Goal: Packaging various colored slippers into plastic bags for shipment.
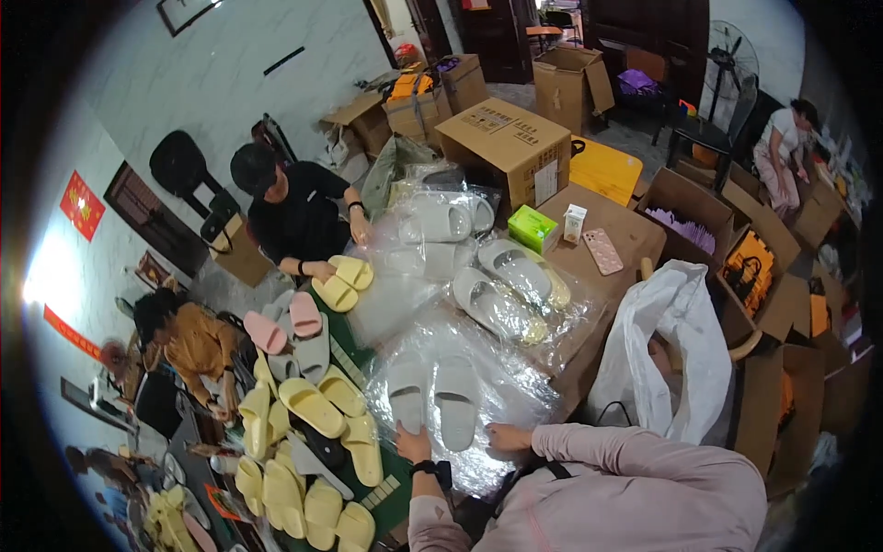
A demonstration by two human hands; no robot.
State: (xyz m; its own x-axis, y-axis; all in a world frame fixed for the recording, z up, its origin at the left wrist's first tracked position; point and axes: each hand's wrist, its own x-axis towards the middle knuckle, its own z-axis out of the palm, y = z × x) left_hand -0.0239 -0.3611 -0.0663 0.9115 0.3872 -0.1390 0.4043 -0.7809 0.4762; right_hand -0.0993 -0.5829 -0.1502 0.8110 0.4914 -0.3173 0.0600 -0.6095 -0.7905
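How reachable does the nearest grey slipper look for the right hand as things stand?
Probably yes: the right hand is just right of the grey slipper, and only crinkled plastic shows between them.

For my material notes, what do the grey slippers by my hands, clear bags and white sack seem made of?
Grey slippers: probably moulded foam or rubber, matte; they look thick and evenly coloured. Clear bags: likely thin plastic film, glossy, with crinkled highlights. White sack: perhaps woven plastic, dullish, with stiff folds; no weave is clear.
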